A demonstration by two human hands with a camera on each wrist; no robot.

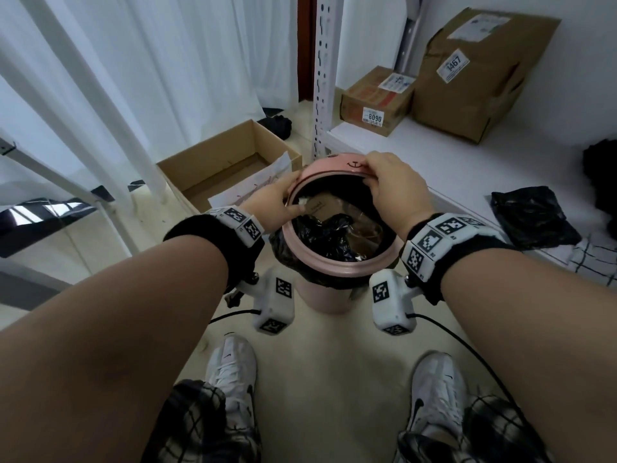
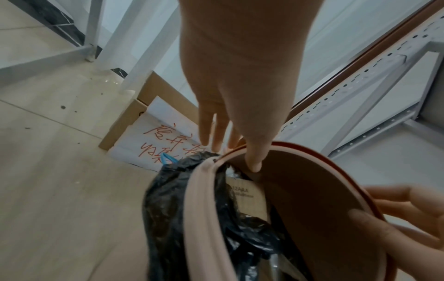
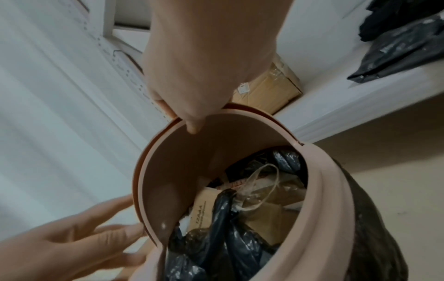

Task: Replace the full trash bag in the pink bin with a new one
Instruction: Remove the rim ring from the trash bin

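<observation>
Both forearms are bare, and each wrist has a black fuzzy wristband (image 1: pixel 197 228) with a chunky white bracelet of blocks (image 1: pixel 447 235) covered in black-and-white square tag markers. Under each wrist hangs a white boxy camera unit (image 1: pixel 275 304) on a small black bracket, more tags printed on its faces, with a thin black cable (image 1: pixel 467 345) trailing off the back. Down below it's black-and-white plaid trousers (image 1: pixel 200 426) and white sneakers (image 1: pixel 434 392) with a small black swoosh.

1 pink bin (image 1: pixel 322 297), 2 hands, 3 cardboard boxes (1 open on floor), 2 white shoes.
</observation>
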